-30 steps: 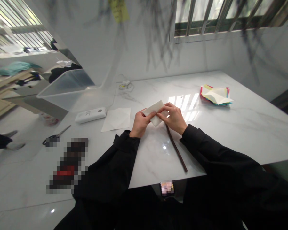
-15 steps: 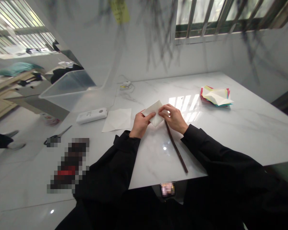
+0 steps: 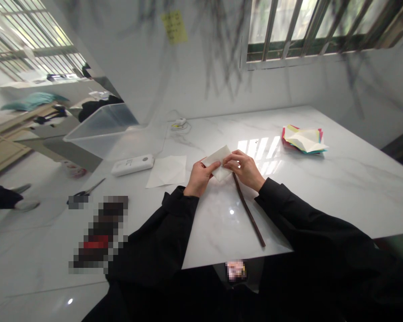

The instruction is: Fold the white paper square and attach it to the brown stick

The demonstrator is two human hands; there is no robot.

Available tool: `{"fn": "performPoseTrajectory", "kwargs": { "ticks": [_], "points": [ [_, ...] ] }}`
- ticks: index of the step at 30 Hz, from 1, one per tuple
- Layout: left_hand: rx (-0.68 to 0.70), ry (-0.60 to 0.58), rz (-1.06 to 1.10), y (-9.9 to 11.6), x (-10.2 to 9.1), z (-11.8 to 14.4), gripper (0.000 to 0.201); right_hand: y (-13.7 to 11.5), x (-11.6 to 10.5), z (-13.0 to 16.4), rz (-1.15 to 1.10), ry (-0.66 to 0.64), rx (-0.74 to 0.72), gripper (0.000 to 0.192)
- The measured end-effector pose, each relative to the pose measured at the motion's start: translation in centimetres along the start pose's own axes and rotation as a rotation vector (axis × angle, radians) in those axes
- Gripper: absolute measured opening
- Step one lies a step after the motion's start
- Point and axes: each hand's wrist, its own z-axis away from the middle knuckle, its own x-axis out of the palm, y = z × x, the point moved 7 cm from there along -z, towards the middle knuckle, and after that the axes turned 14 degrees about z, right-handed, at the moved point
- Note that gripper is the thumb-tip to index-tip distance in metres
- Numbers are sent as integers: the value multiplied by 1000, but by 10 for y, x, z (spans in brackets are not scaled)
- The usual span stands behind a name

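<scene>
While your left hand (image 3: 199,175) and right hand (image 3: 246,169) pinch the folded white paper (image 3: 218,162) from either side, their fingers clamped on its edges, the sheet sits just above the marble surface (image 3: 322,188), directly in front of you. The likeliest fault, as a judgement, is a skewed crease: if one thumb slides on the smooth sheet, the layers will shift out of line. Note the dark stick (image 3: 248,210) lying just under your right wrist; a nudge from your sleeve could roll it off the near edge. The flat white sheet (image 3: 168,171) beside your left hand lies loose, and a sweep of the forearm could push it toward the white remote-like device (image 3: 132,164)
</scene>
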Motion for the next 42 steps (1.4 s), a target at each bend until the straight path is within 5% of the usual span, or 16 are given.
{"fn": "performPoseTrajectory", "kwargs": {
  "ticks": [26,42],
  "points": [
    [30,-34,-38,1,4,1,50,5,-1,-2,16,-12,77,7],
    [69,-68,-55,2,5,-2,49,5,-3,2,57,84,191,23]
  ]
}}
